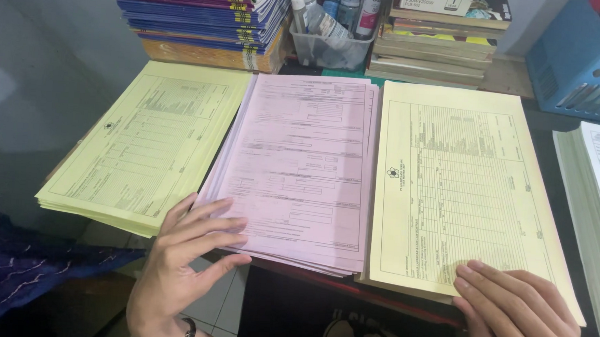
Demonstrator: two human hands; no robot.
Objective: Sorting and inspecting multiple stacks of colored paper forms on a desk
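1. Dark table (549, 123) against a grey wall carries three stacks of thin printed forms, side by side, long edges nearly touching.
2. Pink paper stack (300, 168) sits in the middle, thick, its lower sheets fanned at the near edge. The left hand (185, 265) lies flat and spread on its lower left corner, gripping nothing; judged to be steadying the sheets.
3. Right-hand yellow paper stack (456, 190) overhangs the near table edge. The right hand (518, 317) rests on its lower right corner, fingers extended and close together, holding nothing.
4. Left-hand yellow paper stack (144, 140) lies angled, untouched.
5. White paper stack (599, 205) stands at the far right.
6. Behind: blue-spined notebook pile (205, 13), clear plastic tub of bottles (327, 33), blue plastic basket (579, 60).
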